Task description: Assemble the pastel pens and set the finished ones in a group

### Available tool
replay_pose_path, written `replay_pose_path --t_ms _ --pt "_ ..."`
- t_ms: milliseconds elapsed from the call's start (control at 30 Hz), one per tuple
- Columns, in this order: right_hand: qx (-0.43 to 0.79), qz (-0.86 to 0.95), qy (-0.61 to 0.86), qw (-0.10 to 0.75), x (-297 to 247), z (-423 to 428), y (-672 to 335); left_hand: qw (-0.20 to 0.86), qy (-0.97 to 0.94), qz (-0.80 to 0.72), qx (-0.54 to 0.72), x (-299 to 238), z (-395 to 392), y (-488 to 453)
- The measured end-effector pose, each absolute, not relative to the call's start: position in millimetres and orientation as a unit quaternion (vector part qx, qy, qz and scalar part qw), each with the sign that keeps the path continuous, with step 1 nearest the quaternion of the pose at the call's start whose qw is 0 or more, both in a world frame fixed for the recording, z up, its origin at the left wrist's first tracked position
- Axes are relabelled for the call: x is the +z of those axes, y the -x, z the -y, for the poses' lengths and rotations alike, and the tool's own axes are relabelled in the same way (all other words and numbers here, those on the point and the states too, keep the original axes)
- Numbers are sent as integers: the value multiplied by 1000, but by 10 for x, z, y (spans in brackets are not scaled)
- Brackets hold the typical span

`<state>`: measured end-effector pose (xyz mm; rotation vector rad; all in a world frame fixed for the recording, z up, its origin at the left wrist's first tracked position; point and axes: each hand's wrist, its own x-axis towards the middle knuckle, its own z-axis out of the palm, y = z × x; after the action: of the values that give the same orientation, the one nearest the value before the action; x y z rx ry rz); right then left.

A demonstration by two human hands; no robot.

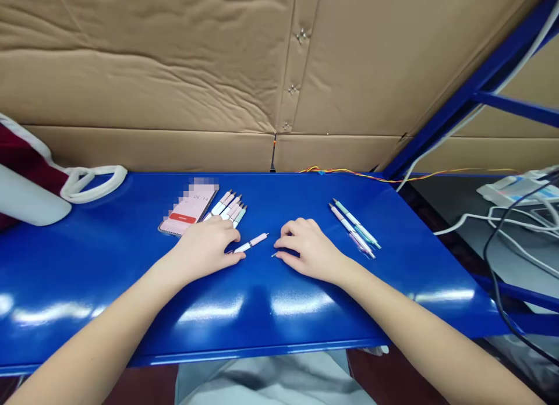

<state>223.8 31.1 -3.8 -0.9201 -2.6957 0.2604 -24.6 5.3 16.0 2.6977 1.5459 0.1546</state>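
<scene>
Between the thumb and fingers of my left hand (209, 245) is a pink-and-white pen (257, 240), its pink end pointing right. My right hand (308, 248) is curled just across from that end, thumb and forefinger close together. A small silvery piece (274, 255) shows at its thumb tip; its exact kind is too small to tell. Behind my left hand lies a group of several pink, white and green pens (231, 206), partly covered by the hand. To the right of my right hand, a pink-and-white pen (349, 227) and a green-and-white pen (357, 223) lie side by side.
A phone (190, 210) lies behind my left hand on the blue table (262, 329). At the far left are a white cylinder (32, 195) and a white strap (98, 181). Cardboard (174, 73) stands behind; cables (502, 219) run at right by the blue frame (458, 108).
</scene>
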Motion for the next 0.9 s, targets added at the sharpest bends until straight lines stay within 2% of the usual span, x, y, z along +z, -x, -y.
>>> replay_pose_path --t_ms 167,467,900 --pt "75 933 320 148 -38 -326 -2229 24 -871 -489 41 163 -9 166" --pt "42 898 354 258 35 -408 -2365 12 -875 -480 66 197 32 163" --pt "32 905 340 253 39 -385 -2341 -3 -888 -453 83 169 34 161"
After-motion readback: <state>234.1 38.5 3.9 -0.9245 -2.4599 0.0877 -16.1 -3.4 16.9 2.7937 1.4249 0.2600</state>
